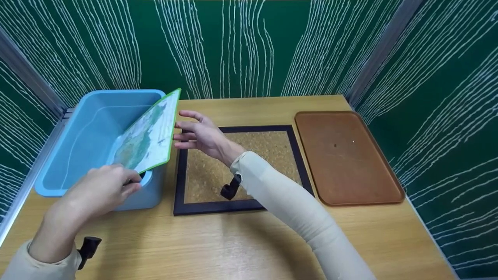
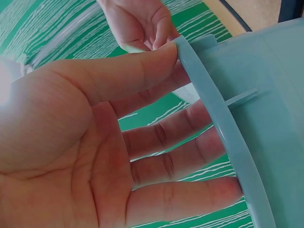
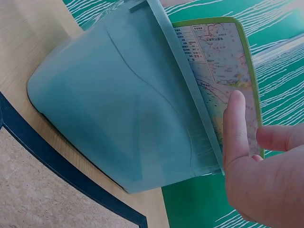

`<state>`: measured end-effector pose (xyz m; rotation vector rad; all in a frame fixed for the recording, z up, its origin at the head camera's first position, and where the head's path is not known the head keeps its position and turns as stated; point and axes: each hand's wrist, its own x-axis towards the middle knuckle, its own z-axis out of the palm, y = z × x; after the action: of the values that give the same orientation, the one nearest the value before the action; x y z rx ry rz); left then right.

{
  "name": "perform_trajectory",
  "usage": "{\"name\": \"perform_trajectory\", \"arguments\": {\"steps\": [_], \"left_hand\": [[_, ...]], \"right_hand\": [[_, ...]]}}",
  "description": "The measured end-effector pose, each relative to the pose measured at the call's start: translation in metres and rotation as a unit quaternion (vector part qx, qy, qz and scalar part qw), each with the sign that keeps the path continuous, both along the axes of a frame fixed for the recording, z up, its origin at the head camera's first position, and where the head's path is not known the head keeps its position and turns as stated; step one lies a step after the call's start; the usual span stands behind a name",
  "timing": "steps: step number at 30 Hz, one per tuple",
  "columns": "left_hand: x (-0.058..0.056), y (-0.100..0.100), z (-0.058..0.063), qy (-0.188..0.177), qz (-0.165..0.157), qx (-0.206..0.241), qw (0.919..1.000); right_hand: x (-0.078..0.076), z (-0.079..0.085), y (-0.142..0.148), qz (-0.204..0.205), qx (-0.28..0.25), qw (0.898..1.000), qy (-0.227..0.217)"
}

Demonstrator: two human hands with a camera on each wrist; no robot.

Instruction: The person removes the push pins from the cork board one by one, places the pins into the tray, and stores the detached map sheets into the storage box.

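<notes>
A map sheet (image 1: pixel 155 132) with a green edge leans out of the blue plastic bin (image 1: pixel 97 105) at the left, its lower part down inside. My left hand (image 1: pixel 105 182) grips the bin's near rim: the thumb meets the rim on the outside, the fingers reach over it to the inside. The left wrist view shows these fingers (image 2: pixel 171 156) running behind the rim. Beside the map's right edge is my right hand (image 1: pixel 206 134), fingers spread and fairly straight, fingertips right at the edge. In the right wrist view one finger (image 3: pixel 236 123) overlaps the printed face.
A cork board (image 1: pixel 206 179) with a dark frame lies mid-table, under my right forearm. Farther right rests a brown tray (image 1: pixel 350 167). Green walls (image 1: pixel 241 46) with white wavy lines enclose the wooden table (image 1: pixel 202 245) at the back and sides.
</notes>
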<state>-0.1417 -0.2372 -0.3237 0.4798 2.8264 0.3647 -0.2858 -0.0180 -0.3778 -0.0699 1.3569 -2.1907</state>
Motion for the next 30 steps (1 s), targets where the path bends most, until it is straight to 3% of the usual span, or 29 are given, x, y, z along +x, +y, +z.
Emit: {"name": "perform_trajectory", "arguments": {"steps": [14, 20, 22, 25, 27, 30], "left_hand": [[-0.002, 0.001, 0.000, 0.006, -0.007, -0.001, 1.0000], [-0.002, 0.007, 0.010, -0.004, 0.009, -0.017, 0.9998], [-0.001, 0.013, 0.016, 0.024, 0.015, -0.023, 0.9994], [0.001, 0.027, 0.026, 0.102, 0.019, -0.014, 0.9945], [0.002, 0.037, 0.032, 0.164, 0.017, 0.006, 0.9862], [0.001, 0.055, 0.038, 0.229, 0.014, 0.043, 0.9723]], "right_hand": [[0.001, 0.000, 0.006, 0.031, 0.014, 0.999, 0.011], [-0.003, 0.006, 0.026, 0.066, 0.043, 0.997, 0.026], [-0.006, 0.012, 0.037, 0.071, 0.058, 0.995, 0.034], [-0.010, 0.022, 0.058, 0.082, 0.084, 0.991, 0.069], [-0.012, 0.029, 0.074, 0.085, 0.103, 0.986, 0.104], [-0.013, 0.041, 0.102, 0.083, 0.132, 0.976, 0.155]]}}
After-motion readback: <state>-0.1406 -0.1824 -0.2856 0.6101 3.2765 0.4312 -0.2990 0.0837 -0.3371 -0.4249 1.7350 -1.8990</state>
